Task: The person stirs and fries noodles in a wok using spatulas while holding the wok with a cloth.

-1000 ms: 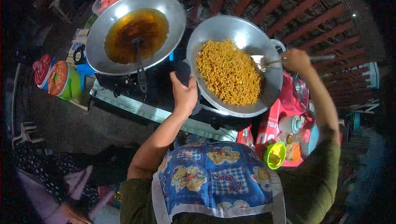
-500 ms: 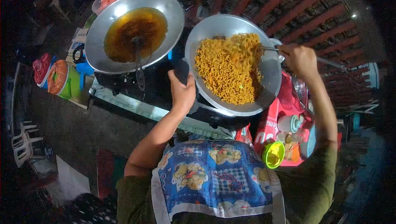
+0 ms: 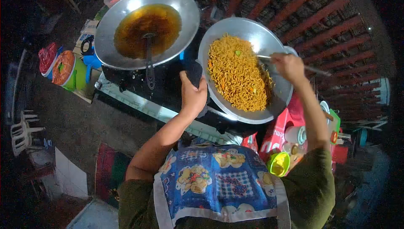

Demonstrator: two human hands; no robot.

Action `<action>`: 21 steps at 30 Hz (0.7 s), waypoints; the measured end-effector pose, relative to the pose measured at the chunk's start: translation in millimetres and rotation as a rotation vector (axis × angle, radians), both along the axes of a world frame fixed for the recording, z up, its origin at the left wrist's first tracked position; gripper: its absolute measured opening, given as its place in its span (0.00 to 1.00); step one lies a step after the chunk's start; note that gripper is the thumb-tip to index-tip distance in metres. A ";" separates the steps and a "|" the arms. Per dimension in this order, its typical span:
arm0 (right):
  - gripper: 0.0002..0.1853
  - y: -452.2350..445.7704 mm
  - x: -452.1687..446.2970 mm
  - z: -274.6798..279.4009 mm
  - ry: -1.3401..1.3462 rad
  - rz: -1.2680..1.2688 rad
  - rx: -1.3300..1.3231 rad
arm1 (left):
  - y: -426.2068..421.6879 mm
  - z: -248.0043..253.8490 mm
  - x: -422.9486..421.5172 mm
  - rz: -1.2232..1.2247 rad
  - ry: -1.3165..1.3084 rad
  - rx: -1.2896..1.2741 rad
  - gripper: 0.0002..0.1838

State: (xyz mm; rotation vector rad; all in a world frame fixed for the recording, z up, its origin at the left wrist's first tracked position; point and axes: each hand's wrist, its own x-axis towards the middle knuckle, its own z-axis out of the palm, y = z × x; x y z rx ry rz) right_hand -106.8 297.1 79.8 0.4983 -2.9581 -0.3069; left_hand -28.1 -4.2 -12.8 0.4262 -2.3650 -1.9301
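My left hand (image 3: 193, 97) grips a dark cloth (image 3: 194, 73) at the left rim of a wide metal wok (image 3: 235, 24). The wok holds a heap of yellow-brown fried noodles (image 3: 240, 75) with bits of orange and green. Over the wok's right side, my right hand (image 3: 288, 66) is closed around the long metal handle of a spatula (image 3: 316, 70). Its blade end reaches the noodles and is blurred or hidden there.
A second wok (image 3: 103, 39) of brown oil stands to the left, with a slotted turner (image 3: 149, 62) resting in it. At right are a lime-green cup (image 3: 278, 164) and a white container (image 3: 294, 135). A green tub (image 3: 72, 75) stands far left; white chairs (image 3: 25, 134) sit beyond.
My right hand has moved left and slightly down with the spatula. The lifted clump of noodles has dropped back onto the heap. My left hand keeps its hold at the rim.
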 end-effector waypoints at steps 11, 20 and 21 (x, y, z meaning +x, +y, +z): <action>0.08 22.3 18.5 71.1 -0.292 -0.153 0.575 | 3.5 5.6 3.1 0.060 0.123 0.115 0.23; 0.13 0.4 18.6 -9.9 -0.377 -0.208 -0.151 | 5.6 -1.0 -1.9 0.019 0.194 0.117 0.24; 0.13 4.2 16.7 -4.9 -0.377 -0.208 -0.148 | 6.5 8.2 -1.3 0.034 0.167 0.095 0.24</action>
